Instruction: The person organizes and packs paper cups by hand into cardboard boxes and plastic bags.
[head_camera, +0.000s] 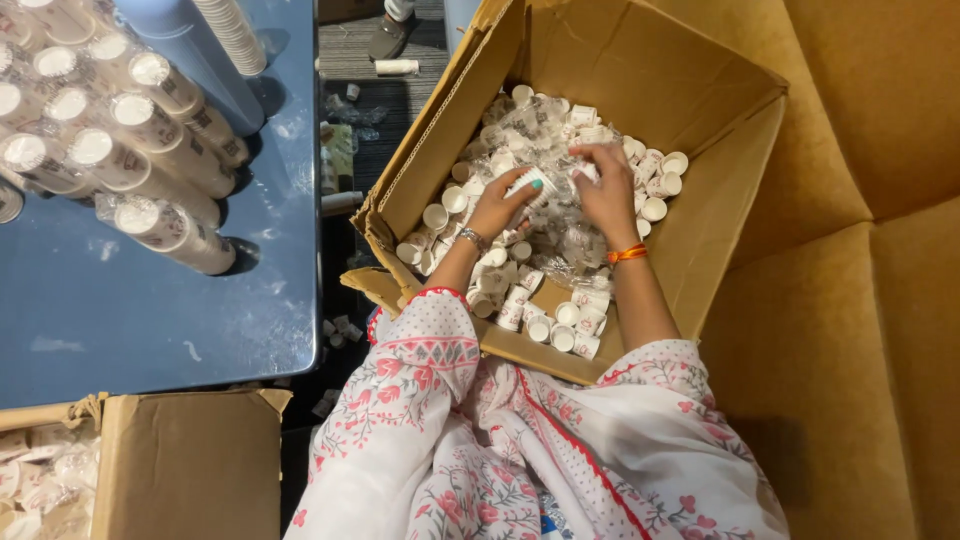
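Head view, the only one I have. Both of my hands are down inside the open brown cardboard box (640, 70), which sits on my lap against the mustard-yellow sofa cushion (860, 300).

My left hand (497, 208) is closed around a short stack of small white paper cups (530, 187). The stack's long axis runs diagonally, up and to the right from the palm, its free end pointing toward my right hand (607, 190). That right hand sits just beside the stack's tip, fingers curled down onto the loose white cups and crinkled clear plastic wrap (560, 140) in the box middle. I think it pinches a cup or the film, but I cannot tell which, or whether it grips at all.

Key relation: the stack lies between the hands, held by the left, the right nearly touching its open end. More loose cups lie at the near box wall (560, 325), closer to my left forearm.

Outside the box, on the left, long wrapped sleeves of stacked cups (150, 170) lie on a blue tabletop (150, 320), well apart from both hands. A second cardboard carton (190, 460) is bottom left.
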